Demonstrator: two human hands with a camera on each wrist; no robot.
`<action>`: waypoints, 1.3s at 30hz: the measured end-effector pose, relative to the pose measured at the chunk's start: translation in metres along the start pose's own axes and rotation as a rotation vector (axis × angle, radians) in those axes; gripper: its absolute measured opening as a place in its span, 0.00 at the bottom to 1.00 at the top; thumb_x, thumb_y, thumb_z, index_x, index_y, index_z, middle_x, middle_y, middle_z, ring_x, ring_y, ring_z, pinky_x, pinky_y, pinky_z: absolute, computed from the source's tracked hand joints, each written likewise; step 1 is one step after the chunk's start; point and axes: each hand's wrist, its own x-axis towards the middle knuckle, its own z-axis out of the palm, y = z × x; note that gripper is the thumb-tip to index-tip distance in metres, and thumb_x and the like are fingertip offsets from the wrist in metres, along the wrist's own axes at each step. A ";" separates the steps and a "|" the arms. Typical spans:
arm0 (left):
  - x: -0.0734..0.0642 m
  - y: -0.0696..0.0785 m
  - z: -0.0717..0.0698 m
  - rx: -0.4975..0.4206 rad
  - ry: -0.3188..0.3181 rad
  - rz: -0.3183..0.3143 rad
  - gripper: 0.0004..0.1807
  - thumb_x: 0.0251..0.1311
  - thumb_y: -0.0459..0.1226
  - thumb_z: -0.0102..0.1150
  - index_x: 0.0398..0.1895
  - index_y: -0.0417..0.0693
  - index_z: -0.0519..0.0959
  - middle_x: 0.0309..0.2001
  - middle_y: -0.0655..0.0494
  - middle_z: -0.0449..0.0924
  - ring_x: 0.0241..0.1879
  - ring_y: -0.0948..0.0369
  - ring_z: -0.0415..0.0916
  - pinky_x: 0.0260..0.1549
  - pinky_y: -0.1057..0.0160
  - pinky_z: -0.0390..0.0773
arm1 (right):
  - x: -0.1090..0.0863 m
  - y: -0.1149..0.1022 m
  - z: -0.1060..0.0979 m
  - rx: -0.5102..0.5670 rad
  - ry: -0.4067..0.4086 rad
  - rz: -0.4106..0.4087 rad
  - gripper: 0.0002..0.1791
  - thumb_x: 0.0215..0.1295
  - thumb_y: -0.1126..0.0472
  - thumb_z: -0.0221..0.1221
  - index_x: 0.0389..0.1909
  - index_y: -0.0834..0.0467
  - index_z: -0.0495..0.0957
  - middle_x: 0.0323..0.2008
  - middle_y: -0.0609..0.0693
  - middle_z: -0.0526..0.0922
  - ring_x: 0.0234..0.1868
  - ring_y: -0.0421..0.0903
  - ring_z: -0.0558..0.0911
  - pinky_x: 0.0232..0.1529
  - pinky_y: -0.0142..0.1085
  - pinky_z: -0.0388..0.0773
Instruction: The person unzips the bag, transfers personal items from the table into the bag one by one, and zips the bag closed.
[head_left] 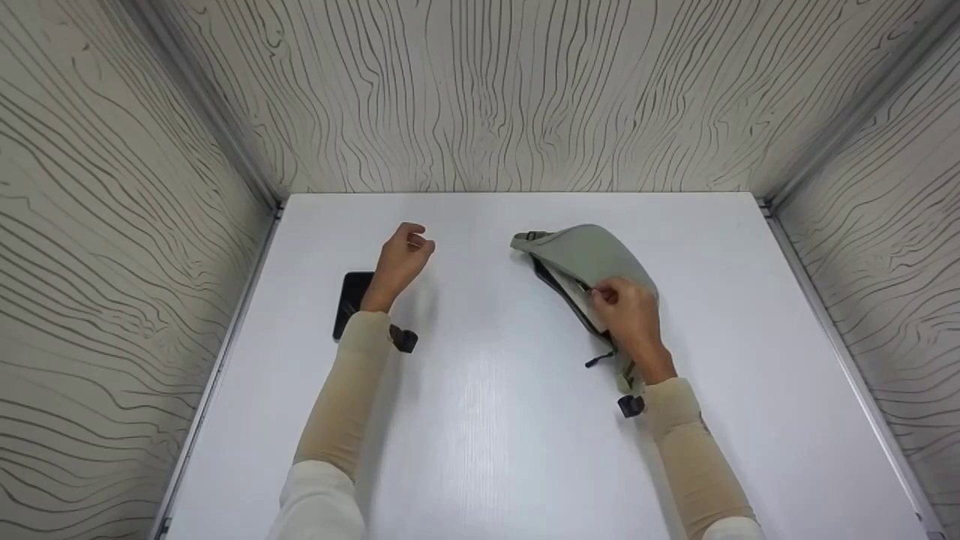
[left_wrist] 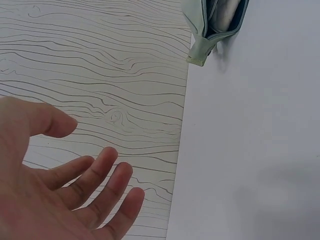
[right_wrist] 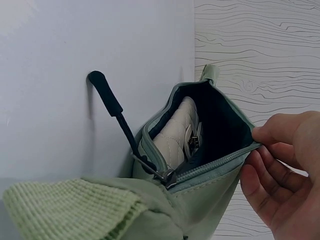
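Observation:
A green zippered waist bag [head_left: 592, 251] lies right of centre on the white table, its mouth unzipped. My right hand [head_left: 628, 311] pinches the zipper edge between thumb and fingers, pulling the opening wide. Inside, the right wrist view shows a cream quilted purse [right_wrist: 177, 132] with a dark clasp. The zipper's black pull cord [right_wrist: 107, 95] sticks out at the near end. My left hand [head_left: 403, 259] hovers over the left part of the table, fingers loosely bent and holding nothing. Partly under the left wrist in the head view lies a black smartphone [head_left: 350, 300].
The white table [head_left: 480, 450] is bordered by wood-grain patterned panels [head_left: 480, 97] at the back and both sides. Green webbing strap [right_wrist: 75, 210] hangs off the bag's near end. Each wrist wears a small black camera [head_left: 405, 340].

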 end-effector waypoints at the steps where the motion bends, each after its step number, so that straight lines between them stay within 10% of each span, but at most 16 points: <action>1: 0.000 -0.001 -0.001 0.007 0.002 -0.004 0.27 0.74 0.44 0.54 0.71 0.41 0.72 0.58 0.43 0.80 0.62 0.47 0.78 0.60 0.47 0.79 | 0.000 0.000 0.000 0.002 -0.002 0.001 0.04 0.65 0.67 0.70 0.37 0.65 0.89 0.32 0.58 0.89 0.34 0.53 0.86 0.36 0.44 0.80; 39: 0.001 -0.023 -0.026 0.000 0.060 -0.085 0.27 0.75 0.44 0.54 0.71 0.38 0.70 0.61 0.40 0.79 0.61 0.46 0.79 0.58 0.47 0.78 | -0.002 0.000 -0.001 0.021 -0.007 -0.014 0.03 0.67 0.67 0.69 0.37 0.64 0.89 0.32 0.57 0.89 0.33 0.51 0.85 0.35 0.42 0.79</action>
